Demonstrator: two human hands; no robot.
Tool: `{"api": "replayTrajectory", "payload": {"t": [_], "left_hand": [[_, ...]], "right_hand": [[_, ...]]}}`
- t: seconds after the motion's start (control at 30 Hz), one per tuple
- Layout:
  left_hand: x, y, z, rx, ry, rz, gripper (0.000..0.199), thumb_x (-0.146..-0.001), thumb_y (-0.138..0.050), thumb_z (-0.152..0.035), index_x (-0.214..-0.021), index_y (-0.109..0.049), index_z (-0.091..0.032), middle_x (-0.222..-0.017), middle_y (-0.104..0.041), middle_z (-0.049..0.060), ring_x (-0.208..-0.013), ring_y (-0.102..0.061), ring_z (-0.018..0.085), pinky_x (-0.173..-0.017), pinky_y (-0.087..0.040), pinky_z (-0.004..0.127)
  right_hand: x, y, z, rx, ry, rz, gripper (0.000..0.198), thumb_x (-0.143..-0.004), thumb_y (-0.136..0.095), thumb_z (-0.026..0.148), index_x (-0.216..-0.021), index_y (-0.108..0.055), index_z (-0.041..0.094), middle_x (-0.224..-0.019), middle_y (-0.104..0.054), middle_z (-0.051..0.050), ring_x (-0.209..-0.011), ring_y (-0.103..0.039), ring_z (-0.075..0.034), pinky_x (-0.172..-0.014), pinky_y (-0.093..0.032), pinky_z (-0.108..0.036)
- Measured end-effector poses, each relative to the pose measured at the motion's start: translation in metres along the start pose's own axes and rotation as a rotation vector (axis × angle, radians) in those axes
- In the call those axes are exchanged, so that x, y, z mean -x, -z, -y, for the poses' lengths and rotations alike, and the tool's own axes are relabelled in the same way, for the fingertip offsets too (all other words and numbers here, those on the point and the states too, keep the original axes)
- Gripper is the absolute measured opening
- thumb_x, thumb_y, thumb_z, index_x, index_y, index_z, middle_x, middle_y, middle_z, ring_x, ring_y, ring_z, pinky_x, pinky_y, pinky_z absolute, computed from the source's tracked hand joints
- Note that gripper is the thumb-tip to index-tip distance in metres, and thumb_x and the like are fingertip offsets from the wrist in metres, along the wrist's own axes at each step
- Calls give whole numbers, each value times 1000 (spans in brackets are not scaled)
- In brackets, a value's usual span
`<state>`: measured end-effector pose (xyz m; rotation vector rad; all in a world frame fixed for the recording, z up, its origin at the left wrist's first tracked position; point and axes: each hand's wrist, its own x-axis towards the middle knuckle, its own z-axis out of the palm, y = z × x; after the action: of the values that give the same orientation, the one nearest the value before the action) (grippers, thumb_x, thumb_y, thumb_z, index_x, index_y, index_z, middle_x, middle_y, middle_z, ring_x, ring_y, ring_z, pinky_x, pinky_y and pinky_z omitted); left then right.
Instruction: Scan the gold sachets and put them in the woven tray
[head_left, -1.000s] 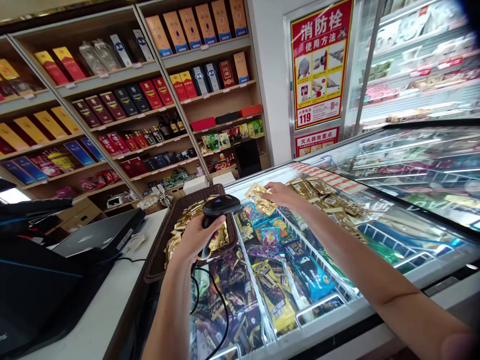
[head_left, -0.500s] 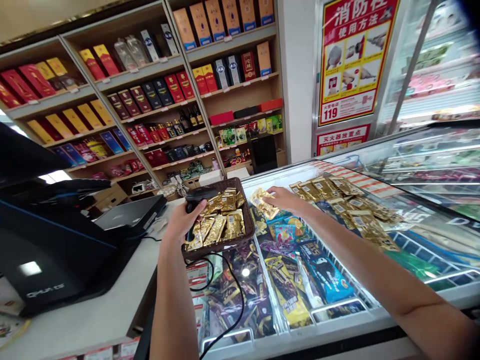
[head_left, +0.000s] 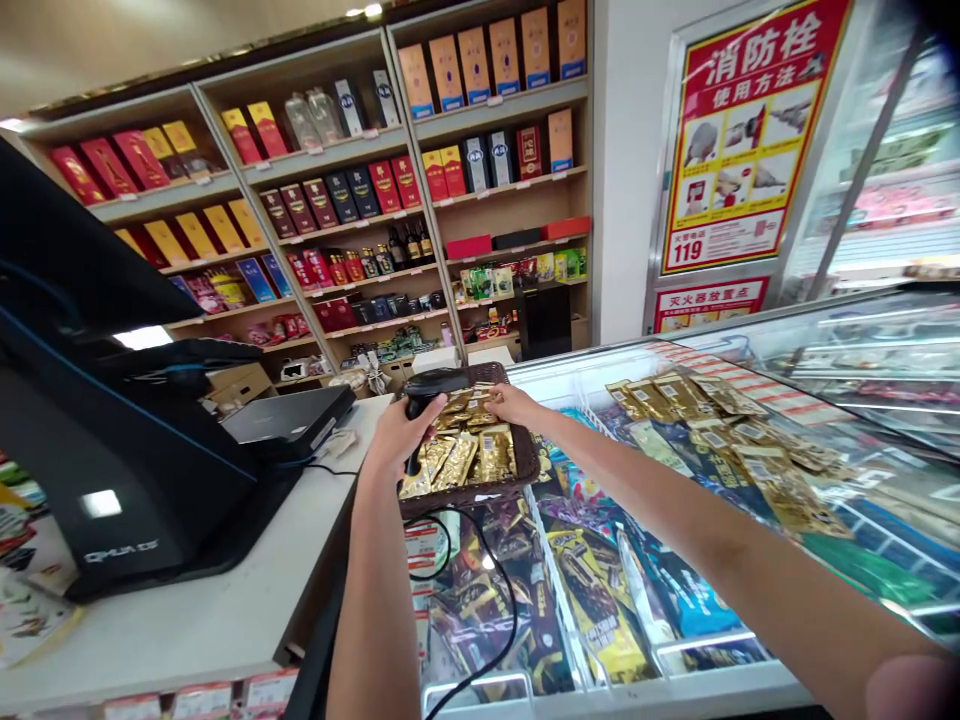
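While our left hand [head_left: 401,437] grips the scanner [head_left: 436,381] over the basket [head_left: 529,462], our right hand [head_left: 514,405] reaches to the basket's far side, its fingers narrow at the gold packets [head_left: 495,455] inside; we cannot tell whether they pinch one. The basket sits near the bench [head_left: 247,620], at the freezer's [head_left: 645,694] left. We see loose packets [head_left: 667,397] on the freezer glass, and the cable [head_left: 508,590] loops before the basket.

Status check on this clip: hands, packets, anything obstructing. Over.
Left grip closed around black scanner. Right grip at gold packets in woven basket, hold unclear. Scanner hides part of basket; black cable loops nearby.
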<state>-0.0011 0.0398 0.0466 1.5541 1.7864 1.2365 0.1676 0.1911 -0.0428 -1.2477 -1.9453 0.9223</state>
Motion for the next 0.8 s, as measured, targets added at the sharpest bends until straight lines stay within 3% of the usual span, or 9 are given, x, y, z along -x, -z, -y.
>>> {"api": "replayTrajectory", "payload": {"t": [0.1,0.2,0.33,0.43,0.5,0.6,0.7,0.8], "left_hand": [[-1,-7,-3,-11,-17,1,56,-61,-70,-71,-71,-60,-18,-56,-60,0,-54,-55,16,-53,-38,26],[-2,-15,-10,18,4,7,57,-57,-74,-70,-75,-62,-17,-57,-60,0,-55,-55,16,-52,-38,25],[-2,-28,-22,51,28,26,58,-54,-77,-68,-78,-62,-17,-59,-61,1,-55,-55,15,-50,-38,24],[-1,-37,-27,11,19,75,56,-57,-76,-67,-76,-62,-17,-57,-61,2,-51,-52,15,-45,-34,23],[0,-42,-29,-18,7,99,54,-59,-75,-66,-75,-62,-17,-55,-60,2,-48,-50,14,-43,-32,23],[1,-45,-30,-32,-8,108,53,-60,-74,-66,-74,-62,-17,-54,-59,1,-46,-48,14,-41,-31,23],[3,-44,-30,-45,-28,112,54,-61,-73,-68,-75,-61,-16,-56,-60,2,-48,-50,15,-43,-32,23],[3,-43,-29,-33,-28,148,56,-62,-72,-69,-76,-60,-17,-57,-61,2,-51,-53,15,-46,-35,23]], "right_hand": [[30,33,-26,205,-10,-36,29,-89,-61,33,-115,-64,21,-106,-72,-7,-98,-66,-21,-77,-48,-25],[73,81,-57,477,-74,-111,33,-91,-57,35,-120,-63,22,-117,-69,-10,-110,-62,-26,-86,-47,-30],[143,150,-107,729,-286,-223,36,-92,-53,36,-119,-62,14,-123,-63,-20,-116,-58,-34,-90,-45,-42],[195,187,-143,918,-507,-282,42,-91,-55,43,-118,-62,10,-122,-61,-24,-117,-57,-37,-90,-45,-44],[221,201,-161,949,-640,-291,52,-88,-59,51,-122,-59,11,-121,-61,-24,-117,-57,-37,-90,-44,-45],[242,207,-176,910,-649,-268,61,-82,-63,59,-120,-59,12,-122,-62,-23,-118,-56,-36,-90,-43,-42],[243,205,-178,836,-631,-298,63,-77,-71,51,-123,-55,11,-123,-62,-22,-116,-57,-35,-86,-45,-39],[228,201,-169,798,-547,-306,48,-82,-66,37,-122,-54,14,-114,-67,-17,-109,-62,-32,-82,-45,-35]]}}
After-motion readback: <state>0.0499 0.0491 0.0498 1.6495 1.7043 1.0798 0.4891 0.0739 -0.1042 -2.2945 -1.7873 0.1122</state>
